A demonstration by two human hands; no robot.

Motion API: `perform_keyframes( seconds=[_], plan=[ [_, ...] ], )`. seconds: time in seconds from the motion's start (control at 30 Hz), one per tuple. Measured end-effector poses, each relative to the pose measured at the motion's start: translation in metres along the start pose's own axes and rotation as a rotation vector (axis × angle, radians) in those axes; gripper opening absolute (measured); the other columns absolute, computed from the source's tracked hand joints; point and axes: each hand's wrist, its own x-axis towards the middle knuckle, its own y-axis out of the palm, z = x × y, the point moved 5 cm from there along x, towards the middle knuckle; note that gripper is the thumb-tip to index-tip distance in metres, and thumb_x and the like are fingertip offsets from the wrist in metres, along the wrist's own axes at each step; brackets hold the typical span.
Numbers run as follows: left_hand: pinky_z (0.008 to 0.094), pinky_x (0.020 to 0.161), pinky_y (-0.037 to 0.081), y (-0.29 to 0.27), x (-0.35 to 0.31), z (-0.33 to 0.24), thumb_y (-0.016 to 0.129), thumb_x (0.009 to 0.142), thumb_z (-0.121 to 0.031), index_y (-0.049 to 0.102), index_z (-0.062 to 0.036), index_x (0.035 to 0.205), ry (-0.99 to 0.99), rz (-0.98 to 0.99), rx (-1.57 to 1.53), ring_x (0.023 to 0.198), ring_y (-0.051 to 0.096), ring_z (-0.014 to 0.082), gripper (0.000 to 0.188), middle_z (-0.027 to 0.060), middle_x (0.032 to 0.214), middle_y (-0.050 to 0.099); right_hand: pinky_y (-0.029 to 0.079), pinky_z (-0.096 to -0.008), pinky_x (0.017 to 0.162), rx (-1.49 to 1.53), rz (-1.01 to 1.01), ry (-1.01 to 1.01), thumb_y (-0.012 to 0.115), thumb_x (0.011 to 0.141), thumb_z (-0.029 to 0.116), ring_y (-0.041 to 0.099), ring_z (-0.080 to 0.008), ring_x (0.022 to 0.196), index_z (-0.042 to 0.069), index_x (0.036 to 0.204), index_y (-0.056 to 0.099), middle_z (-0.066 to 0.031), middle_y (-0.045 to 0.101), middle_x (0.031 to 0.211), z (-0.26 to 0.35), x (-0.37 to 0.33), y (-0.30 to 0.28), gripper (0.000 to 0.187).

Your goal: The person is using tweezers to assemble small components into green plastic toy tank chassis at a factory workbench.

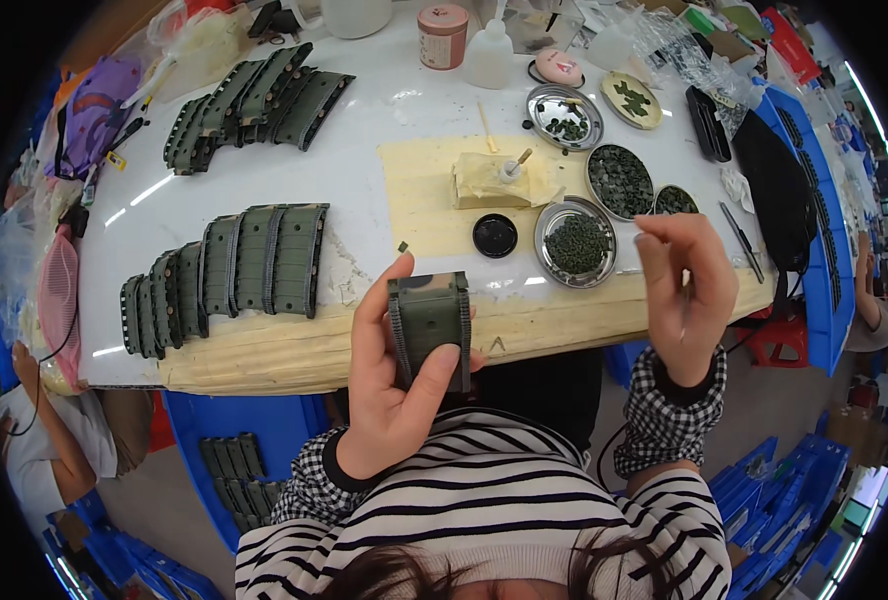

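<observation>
The green part [428, 322] is held upright near the frame's centre by the left hand [392, 400], thumb laid across it. The right hand [696, 285] is raised at centre right, fingers curled; whether anything is pinched cannot be told.

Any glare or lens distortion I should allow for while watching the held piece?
Head view: pale glare streaks mark the left part of the white tabletop; head view: its front edge bows with the fisheye, and black fills the corners; head view: the green camouflage piece in the left hand shows no strong glare.
</observation>
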Motion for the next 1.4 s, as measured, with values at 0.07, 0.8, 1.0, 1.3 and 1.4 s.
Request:
perform_keyframes(
  seconds=[0.07, 0.8, 1.0, 1.3, 1.4],
  plan=[
    [0.0371, 0.082, 0.057, -0.002, 0.004, 0.001, 0.051, 0.095, -0.004, 0.013, -0.0046, 0.149, -0.039, 0.029, -0.053, 0.088, 0.065, 0.0212, 0.066, 0.0176, 0.114, 0.058, 0.034, -0.0236, 0.052, -0.206, -0.046, 0.059, 0.068, 0.082, -0.004, 0.043, -0.0082, 0.056, 0.0, 0.093, 0.066, -0.0031, 0.062, 0.078, -0.035, 0.008, -0.026, 0.012],
    [0.0365, 0.083, 0.055, 0.006, 0.004, 0.005, 0.049, 0.095, 0.0, 0.016, -0.0077, 0.149, -0.076, 0.112, -0.106, 0.09, 0.065, 0.0207, 0.064, 0.0179, 0.115, 0.058, 0.047, -0.0315, 0.066, -0.245, 0.442, 0.024, 0.062, 0.069, -0.01, 0.061, -0.0234, 0.073, -0.002, 0.085, 0.057, -0.0109, 0.057, 0.078, -0.084, 0.033, -0.022, 0.019],
    [0.0341, 0.089, 0.053, 0.004, 0.003, 0.007, 0.049, 0.095, 0.0, 0.006, -0.0085, 0.152, -0.037, 0.149, -0.142, 0.099, 0.062, 0.0178, 0.072, 0.0178, 0.121, 0.056, 0.046, -0.0307, 0.065, -0.283, 0.447, 0.01, 0.062, 0.067, -0.009, 0.059, -0.0222, 0.071, -0.002, 0.083, 0.055, -0.01, 0.057, 0.078, -0.08, 0.034, -0.021, 0.019],
    [0.0331, 0.087, 0.053, 0.006, -0.001, 0.009, 0.047, 0.096, 0.004, 0.009, -0.01, 0.152, 0.093, 0.084, -0.12, 0.099, 0.062, 0.018, 0.069, 0.0181, 0.128, 0.048, 0.038, -0.0266, 0.057, -0.321, 0.265, 0.032, 0.064, 0.078, -0.001, 0.049, -0.0128, 0.061, 0.001, 0.083, 0.057, -0.0044, 0.058, 0.073, -0.09, 0.032, -0.042, 0.009],
    [0.0297, 0.085, 0.052, 0.007, 0.001, 0.008, 0.048, 0.096, 0.003, 0.035, -0.0045, 0.143, 0.071, 0.112, -0.023, 0.096, 0.062, 0.0159, 0.049, 0.0148, 0.12, 0.05, 0.03, -0.0224, 0.05, -0.162, 0.165, 0.057, 0.064, 0.081, -0.001, 0.038, -0.0066, 0.055, 0.002, 0.083, 0.059, 0.0014, 0.057, 0.073, -0.069, 0.022, -0.042, 0.007]
  ],
)
